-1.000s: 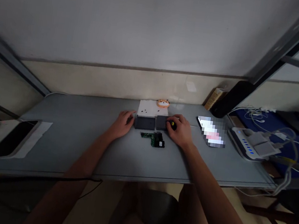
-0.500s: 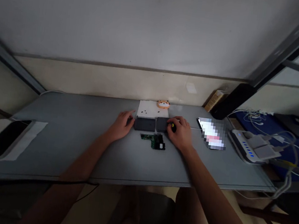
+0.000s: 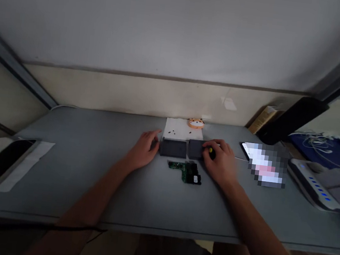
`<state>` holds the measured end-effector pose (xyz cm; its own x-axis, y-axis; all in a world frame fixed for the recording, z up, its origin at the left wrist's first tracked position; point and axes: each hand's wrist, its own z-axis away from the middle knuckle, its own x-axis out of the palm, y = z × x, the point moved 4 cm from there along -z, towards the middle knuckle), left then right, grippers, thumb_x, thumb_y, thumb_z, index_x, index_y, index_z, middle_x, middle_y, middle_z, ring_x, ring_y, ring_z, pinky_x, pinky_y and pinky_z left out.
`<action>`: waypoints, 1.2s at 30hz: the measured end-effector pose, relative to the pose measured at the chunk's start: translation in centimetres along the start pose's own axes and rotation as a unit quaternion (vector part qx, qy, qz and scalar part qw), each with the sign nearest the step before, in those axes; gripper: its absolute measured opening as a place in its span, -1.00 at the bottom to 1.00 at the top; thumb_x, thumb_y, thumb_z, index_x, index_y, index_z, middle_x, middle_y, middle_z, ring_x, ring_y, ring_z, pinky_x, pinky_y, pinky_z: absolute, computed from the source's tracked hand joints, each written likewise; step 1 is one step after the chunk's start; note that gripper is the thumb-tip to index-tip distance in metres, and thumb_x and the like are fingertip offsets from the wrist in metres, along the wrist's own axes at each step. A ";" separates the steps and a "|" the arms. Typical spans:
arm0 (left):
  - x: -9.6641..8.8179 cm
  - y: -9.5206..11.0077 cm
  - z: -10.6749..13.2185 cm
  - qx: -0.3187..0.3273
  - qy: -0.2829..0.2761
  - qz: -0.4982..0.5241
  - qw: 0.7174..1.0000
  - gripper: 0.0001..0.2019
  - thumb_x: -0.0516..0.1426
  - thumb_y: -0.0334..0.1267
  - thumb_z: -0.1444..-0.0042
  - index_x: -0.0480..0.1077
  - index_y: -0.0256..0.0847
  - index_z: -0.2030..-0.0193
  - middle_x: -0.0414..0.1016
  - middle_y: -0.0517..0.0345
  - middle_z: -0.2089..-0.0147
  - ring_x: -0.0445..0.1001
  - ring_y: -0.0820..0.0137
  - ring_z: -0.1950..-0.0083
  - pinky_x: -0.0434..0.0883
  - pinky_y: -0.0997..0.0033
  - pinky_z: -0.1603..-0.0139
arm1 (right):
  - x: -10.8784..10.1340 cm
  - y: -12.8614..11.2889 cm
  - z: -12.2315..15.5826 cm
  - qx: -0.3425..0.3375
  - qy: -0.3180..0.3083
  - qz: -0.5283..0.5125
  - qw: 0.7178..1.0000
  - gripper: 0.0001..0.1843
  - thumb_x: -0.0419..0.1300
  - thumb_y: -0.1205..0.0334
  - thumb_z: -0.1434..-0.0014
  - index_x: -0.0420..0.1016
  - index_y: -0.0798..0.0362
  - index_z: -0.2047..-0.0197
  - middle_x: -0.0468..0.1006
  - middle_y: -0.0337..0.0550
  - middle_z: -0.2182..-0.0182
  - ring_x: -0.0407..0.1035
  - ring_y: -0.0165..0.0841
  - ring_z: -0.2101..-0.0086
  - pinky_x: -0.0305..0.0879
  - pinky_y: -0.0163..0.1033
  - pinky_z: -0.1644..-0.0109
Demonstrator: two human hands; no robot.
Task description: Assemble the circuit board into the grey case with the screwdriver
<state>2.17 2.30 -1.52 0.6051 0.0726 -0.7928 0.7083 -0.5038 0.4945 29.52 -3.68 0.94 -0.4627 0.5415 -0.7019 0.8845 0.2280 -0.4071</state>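
My left hand [image 3: 144, 151] rests on the table at the left edge of a dark grey plastic case half [image 3: 174, 148], fingers loosely apart and nothing seen in them. A second dark grey case half [image 3: 195, 149] lies just right of the first. My right hand [image 3: 222, 161] is over its right end, closed around a black handle with a yellow end [image 3: 211, 150], probably a screwdriver; its shaft is hidden. Nearer to me is a green circuit board [image 3: 185, 171] with a black part and a small white label.
Behind the case halves lies white paper [image 3: 178, 125] with several tiny dark screws and an orange animal-faced item [image 3: 195, 123]. To the right are a lit phone [image 3: 264, 166] and a power strip [image 3: 314, 184]. A dark tablet-like device [image 3: 1, 164] lies far left.
The view has shifted, so the table things appear farther right and a little lower. Both hands keep about the same places beside the case halves.
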 end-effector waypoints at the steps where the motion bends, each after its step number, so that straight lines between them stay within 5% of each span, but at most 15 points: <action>1: 0.0 0.0 0.0 -0.002 0.000 0.001 1.000 -0.56 0.06 -0.34 -0.34 0.28 -0.14 -0.34 0.51 -0.01 0.02 0.45 0.17 -0.12 0.40 0.03 -0.28 | 0.0 0.0 0.0 0.000 0.001 0.001 1.000 -0.81 0.16 0.27 -0.20 0.62 -0.04 0.19 0.58 0.00 0.13 0.46 -0.08 0.15 0.36 0.06 0.02; 36: 0.0 -0.4 -0.1 0.002 0.001 -0.004 1.000 -0.56 0.07 -0.33 -0.31 0.31 -0.13 -0.32 0.51 -0.01 0.02 0.46 0.14 -0.13 0.42 0.00 -0.27 | -0.7 -0.2 -0.3 -0.001 -0.019 0.026 0.999 -0.75 0.16 0.23 -0.23 0.65 -0.01 0.13 0.64 0.04 0.08 0.48 -0.07 0.11 0.39 0.08 -0.02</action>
<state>1.93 2.53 -1.68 0.5999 0.0781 -0.7962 0.7116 -0.5071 0.4864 29.71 -3.87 1.67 -0.4175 0.5224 -0.7435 0.9077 0.2013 -0.3682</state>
